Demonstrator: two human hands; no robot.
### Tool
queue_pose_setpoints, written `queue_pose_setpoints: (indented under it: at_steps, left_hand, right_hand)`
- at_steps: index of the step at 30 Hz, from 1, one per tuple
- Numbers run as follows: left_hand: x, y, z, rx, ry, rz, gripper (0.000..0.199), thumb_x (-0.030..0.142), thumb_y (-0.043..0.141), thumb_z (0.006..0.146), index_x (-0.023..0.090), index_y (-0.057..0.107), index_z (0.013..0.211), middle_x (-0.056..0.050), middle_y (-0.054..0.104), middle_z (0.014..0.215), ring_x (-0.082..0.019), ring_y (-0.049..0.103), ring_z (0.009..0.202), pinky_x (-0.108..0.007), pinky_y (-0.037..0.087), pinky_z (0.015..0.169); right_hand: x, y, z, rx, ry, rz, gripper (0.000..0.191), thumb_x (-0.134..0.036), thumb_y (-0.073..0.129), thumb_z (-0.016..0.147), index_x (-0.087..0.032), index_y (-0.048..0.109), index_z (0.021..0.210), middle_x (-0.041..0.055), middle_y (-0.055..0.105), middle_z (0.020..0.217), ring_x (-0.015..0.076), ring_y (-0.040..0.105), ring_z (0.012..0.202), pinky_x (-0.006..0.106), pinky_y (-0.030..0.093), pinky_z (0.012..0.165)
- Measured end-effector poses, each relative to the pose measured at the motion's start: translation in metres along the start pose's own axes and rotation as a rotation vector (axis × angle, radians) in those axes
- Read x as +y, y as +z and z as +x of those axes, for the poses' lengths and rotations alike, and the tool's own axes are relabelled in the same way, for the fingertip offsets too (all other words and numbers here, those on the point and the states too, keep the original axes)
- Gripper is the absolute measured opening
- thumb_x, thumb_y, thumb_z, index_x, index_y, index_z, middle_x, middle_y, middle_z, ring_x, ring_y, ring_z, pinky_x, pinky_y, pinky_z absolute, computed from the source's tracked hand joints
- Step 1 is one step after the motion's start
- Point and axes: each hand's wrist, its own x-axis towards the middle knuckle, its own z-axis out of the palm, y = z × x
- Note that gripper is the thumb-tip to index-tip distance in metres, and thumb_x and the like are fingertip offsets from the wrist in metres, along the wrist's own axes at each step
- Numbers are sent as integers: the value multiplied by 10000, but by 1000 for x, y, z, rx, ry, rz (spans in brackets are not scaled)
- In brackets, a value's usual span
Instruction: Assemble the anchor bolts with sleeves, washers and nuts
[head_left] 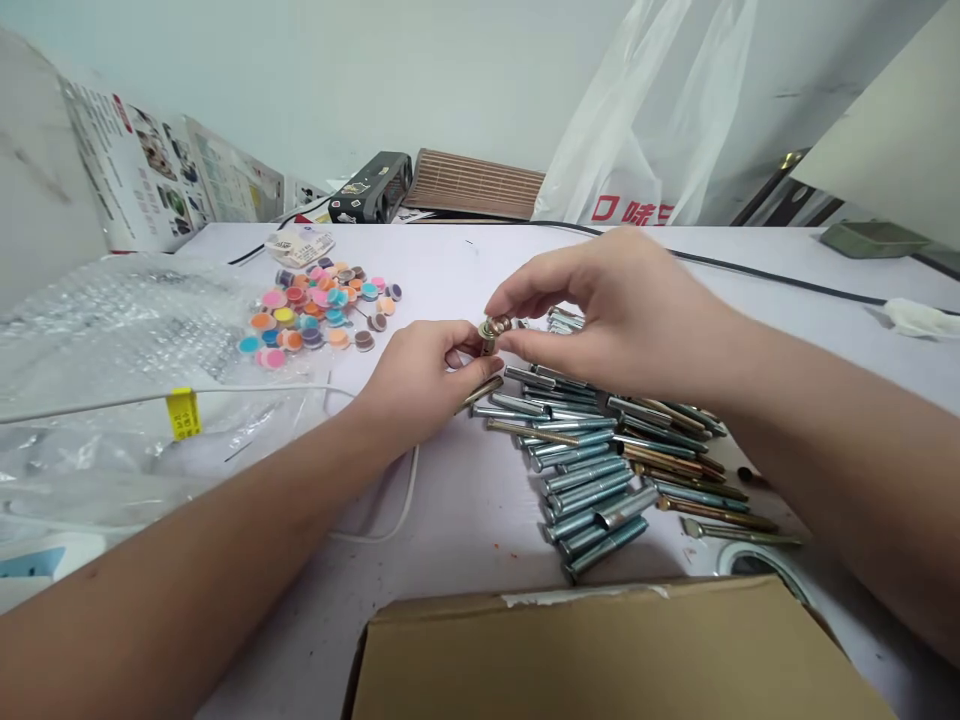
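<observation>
Near the middle of the table, my left hand (412, 385) pinches a yellowish metal bolt (488, 342) with a washer at its top. My right hand (630, 305) comes in from the right, thumb and forefinger closed on a small brassy nut (501, 325) at the bolt's upper end. The fingers partly cover both pieces, so I cannot tell whether the nut is on the thread. Another brassy bolt (484, 392) shows just under my left hand. Below my right hand lies a pile of silver and brass-coloured bolts with sleeves (585, 490).
Small colourful paint pots (315, 310) lie at the back left, beside bubble wrap (127, 330). A white cable (409, 490) loops under my left forearm. A cardboard box (600, 650) stands at the front, near a tape roll (765, 562). A white plastic bag (637, 120) hangs behind.
</observation>
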Motion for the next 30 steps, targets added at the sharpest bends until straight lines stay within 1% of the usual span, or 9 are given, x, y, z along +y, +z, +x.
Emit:
queue_pose_setpoints:
  at_steps: [7, 10, 16, 21, 23, 24, 27, 28, 30]
  left_hand:
    - [-3, 3, 0, -4, 31, -54, 194, 314, 658, 850, 132, 723, 846, 35, 609, 687, -98, 469, 637, -255, 347, 624]
    - [-4, 5, 0, -8, 53, -38, 182, 303, 654, 848, 137, 730, 851, 28, 649, 727, -113, 515, 691, -257, 365, 644]
    - [-5, 5, 1, -6, 20, -24, 204, 332, 657, 838, 160, 750, 895, 30, 581, 649, -110, 474, 616, -265, 328, 582]
    - [-2, 6, 0, 16, 17, 1, 185, 315, 671, 833, 141, 699, 778, 29, 517, 602, -94, 427, 576, -265, 284, 552]
    - [-2, 5, 0, 9, 14, -13, 169, 307, 675, 836, 147, 728, 824, 30, 548, 614, -93, 437, 573, -264, 296, 557]
    - [-1, 5, 0, 12, 11, -17, 168, 307, 686, 831, 151, 744, 851, 31, 565, 619, -93, 444, 572, -264, 303, 560]
    - [-1, 4, 1, 26, -4, -41, 181, 312, 708, 817, 148, 760, 875, 26, 615, 638, -99, 479, 577, -261, 331, 572]
    - [-1, 4, 1, 30, -10, -49, 180, 312, 710, 818, 143, 756, 863, 25, 626, 642, -100, 488, 579, -259, 338, 575]
    - [-1, 3, 1, 19, -22, -67, 171, 307, 705, 823, 142, 749, 836, 27, 638, 638, -97, 498, 577, -256, 346, 576]
  right_hand:
    - [9, 16, -1, 195, -147, 57, 407, 226, 729, 776, -150, 768, 924, -35, 652, 906, 291, 650, 803, 333, 570, 739]
    - [10, 20, -2, 185, -170, 108, 418, 243, 742, 805, -156, 773, 926, -37, 652, 923, 289, 648, 807, 337, 560, 742]
    - [19, 29, -1, 168, -147, 176, 392, 218, 818, 866, -169, 760, 878, -42, 644, 871, 279, 648, 755, 324, 563, 683]
    - [21, 28, -1, 183, -110, 150, 426, 164, 973, 821, -138, 761, 1032, -26, 629, 844, 271, 629, 739, 289, 517, 624]
    - [20, 24, -3, 155, -126, 174, 334, 153, 910, 917, -148, 766, 931, -33, 608, 778, 246, 607, 669, 265, 464, 540]
    - [20, 22, -4, 157, -133, 186, 367, 163, 844, 975, -151, 742, 812, -45, 569, 693, 217, 569, 583, 254, 401, 467]
    - [21, 19, -6, 262, -129, 207, 661, 230, 650, 1055, -163, 537, 536, -87, 329, 484, 143, 326, 385, 274, 175, 377]
    - [21, 19, -6, 294, -118, 215, 676, 246, 624, 1055, -162, 513, 527, -93, 288, 475, 137, 284, 378, 277, 153, 382]
    - [22, 23, -5, 282, -91, 277, 561, 249, 629, 1040, -144, 617, 640, -86, 367, 521, 146, 346, 410, 256, 204, 391]
